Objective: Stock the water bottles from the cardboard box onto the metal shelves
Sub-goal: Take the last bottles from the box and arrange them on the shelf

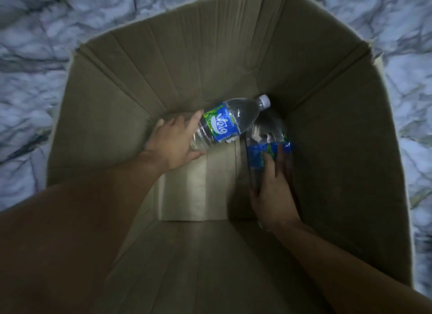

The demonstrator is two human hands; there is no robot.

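Both my arms reach down into a deep cardboard box (191, 63). My left hand (173, 142) grips the base end of a clear water bottle (233, 119) with a blue and green label, which lies tilted with its white cap pointing up and to the right. My right hand (273, 192) wraps round a second water bottle (259, 154) with a blue label in the box's right corner; its upper part shows beyond my fingers and its cap end is blurred in shadow. No metal shelves are in view.
The box stands on a white and grey marble-patterned floor (35, 56), which shows around its left, top and right sides. The box walls rise high around both hands. Bare cardboard bottom (198, 187) lies between my two hands.
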